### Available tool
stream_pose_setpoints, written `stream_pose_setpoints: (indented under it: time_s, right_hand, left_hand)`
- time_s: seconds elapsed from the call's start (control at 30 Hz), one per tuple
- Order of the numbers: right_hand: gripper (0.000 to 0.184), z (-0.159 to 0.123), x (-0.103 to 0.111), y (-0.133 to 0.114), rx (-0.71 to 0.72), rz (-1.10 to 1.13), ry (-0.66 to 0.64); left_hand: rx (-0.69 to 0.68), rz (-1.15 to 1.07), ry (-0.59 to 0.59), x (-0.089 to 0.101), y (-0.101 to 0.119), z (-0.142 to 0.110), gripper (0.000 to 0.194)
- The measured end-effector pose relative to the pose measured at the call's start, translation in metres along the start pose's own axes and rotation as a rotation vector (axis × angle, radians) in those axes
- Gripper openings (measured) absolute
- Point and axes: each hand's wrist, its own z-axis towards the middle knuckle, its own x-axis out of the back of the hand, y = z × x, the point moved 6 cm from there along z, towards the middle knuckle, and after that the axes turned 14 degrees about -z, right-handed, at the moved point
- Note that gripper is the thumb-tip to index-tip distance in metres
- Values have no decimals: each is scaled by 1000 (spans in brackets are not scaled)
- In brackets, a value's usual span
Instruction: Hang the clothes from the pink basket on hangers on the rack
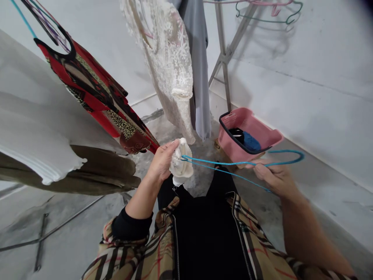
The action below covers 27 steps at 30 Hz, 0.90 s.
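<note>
At the left hang one white garment (pixel 37 128), one olive garment (pixel 96 175) below it, and one red patterned top (pixel 101 105). The left hand (pixel 164 159) pinches one bunched white cloth (pixel 186 169) between thumb and fingers. One end of the single blue wire hanger (pixel 218 163) lies at that cloth. Beyond, one white lace top (pixel 171 58) hangs just beside a grey garment (pixel 201 77). Next comes one metal stand (pixel 225 77), then the only basket in view, a pink plastic basket (pixel 233 146) on the floor, with two pieces that can be told apart inside: a black cloth (pixel 236 135) and, to its right, a blue cloth (pixel 251 142) (folds may hide more). Nearer, the right hand (pixel 272 175) has its fingers closed round the hanger near its hook. One green hanger (pixel 262 19) hangs higher up.
</note>
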Motion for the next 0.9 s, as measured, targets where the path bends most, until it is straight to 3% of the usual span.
stream_pose_setpoints:
  time_s: [0.13,0.23,0.37,0.47,0.57,0.7,0.77,0.9]
  right_hand:
    - [26,13,-24,-29,176,-144,-108]
    - [27,21,-45,-40,174,-106,-175]
    - [32,27,-59,-49,157,-34,-118]
    - [34,33,-55,-51,181,6,-21]
    - [39,41,-43,-46,163,20,80]
    - [37,53,-29,-42,146,-24,231]
    - [28,51,-24,-44,178,-98,377]
    - [24,21,-26,-41,253,-225,760]
  left_hand:
    - [-107,209,-79,-7,8,-3,41]
    - [-235,475,-179,-14,11,-6,36]
    - [-574,1009,-302,-31,14,-15,31]
    - [-853,1417,-339,-45,18,-25,27]
    - [-1048,1599,-410,-58,27,-34,24]
    - [-1080,1656,-505,-66,36,-40,27]
    - [-1101,1677,-473,-66,40,-43,27]
    - [-1267,1690,-253,-60,53,-51,27]
